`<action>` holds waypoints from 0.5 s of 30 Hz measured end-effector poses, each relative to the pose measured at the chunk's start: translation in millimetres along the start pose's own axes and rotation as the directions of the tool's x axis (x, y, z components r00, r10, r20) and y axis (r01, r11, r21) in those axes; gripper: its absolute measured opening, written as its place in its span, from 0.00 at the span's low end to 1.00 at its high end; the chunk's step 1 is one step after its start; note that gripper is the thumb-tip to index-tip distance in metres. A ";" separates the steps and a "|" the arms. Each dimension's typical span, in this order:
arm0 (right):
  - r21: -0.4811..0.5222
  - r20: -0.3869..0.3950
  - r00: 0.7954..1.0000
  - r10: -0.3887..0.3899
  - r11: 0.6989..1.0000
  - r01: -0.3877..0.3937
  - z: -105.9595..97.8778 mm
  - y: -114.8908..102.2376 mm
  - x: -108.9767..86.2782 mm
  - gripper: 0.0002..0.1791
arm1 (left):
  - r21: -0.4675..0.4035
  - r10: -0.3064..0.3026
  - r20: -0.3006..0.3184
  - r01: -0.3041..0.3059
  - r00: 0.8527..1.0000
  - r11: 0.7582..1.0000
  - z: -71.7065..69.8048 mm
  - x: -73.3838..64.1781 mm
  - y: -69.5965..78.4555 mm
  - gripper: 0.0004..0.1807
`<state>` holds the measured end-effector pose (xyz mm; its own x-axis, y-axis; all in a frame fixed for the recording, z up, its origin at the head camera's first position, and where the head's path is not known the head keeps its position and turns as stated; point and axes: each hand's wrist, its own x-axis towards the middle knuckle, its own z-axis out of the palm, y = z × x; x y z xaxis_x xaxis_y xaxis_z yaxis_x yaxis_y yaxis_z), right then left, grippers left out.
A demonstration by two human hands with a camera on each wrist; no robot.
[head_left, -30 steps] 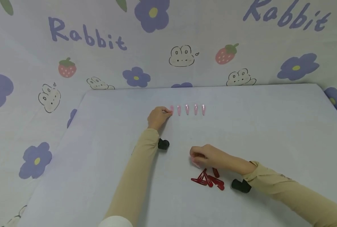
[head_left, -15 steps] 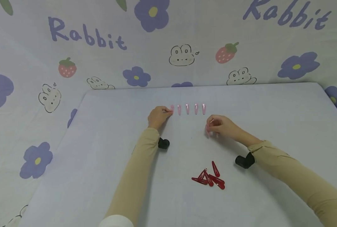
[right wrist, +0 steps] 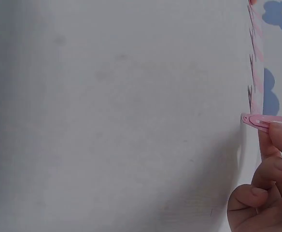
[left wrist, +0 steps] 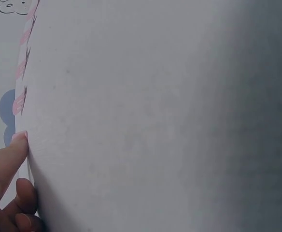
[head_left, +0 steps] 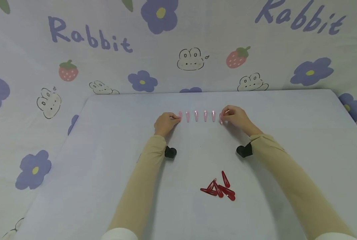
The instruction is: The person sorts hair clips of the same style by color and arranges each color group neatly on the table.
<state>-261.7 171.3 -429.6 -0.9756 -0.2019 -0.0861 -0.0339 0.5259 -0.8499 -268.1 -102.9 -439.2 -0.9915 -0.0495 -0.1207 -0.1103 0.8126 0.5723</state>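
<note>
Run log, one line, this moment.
left hand: touches leftmost pink snap clip; right hand: pinches rightmost pink snap clip; red snap clips: clustered

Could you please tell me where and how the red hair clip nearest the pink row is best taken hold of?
I'd pinch that red hair clip across its long edges, towards its far end, from above and slightly right. It looks flat and slim, its far end pointing away from the other red clips.

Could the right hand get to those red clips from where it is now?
Probably yes: no object shows between the right hand and the red clips, which lie nearer the person. It would likely need to set down the pink clip it pinches first.
</note>
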 end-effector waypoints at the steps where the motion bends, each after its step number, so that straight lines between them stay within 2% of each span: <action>1: 0.000 -0.009 1.000 0.004 1.000 -0.004 0.3 0.5 2.0 0.07 | -0.002 0.004 0.002 -0.004 1.000 1.000 -0.6 -0.4 -0.1 0.09; 5: 0.005 -0.035 0.999 0.020 1.000 -0.020 0.2 2.6 8.1 0.07 | 0.002 0.010 0.005 -0.010 1.000 1.000 -0.9 -1.1 -1.4 0.10; 15: -0.089 -0.092 0.993 0.078 0.992 -0.086 -0.8 7.9 12.9 0.10 | -0.011 0.012 0.007 -0.012 1.000 1.000 -0.2 -0.4 -1.2 0.11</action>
<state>-274.7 173.5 -437.0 -0.9911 -0.0834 -0.1038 0.0311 0.6131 -0.7894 -267.6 -103.9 -439.7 -0.9922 -0.0354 -0.1198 -0.0992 0.8066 0.5827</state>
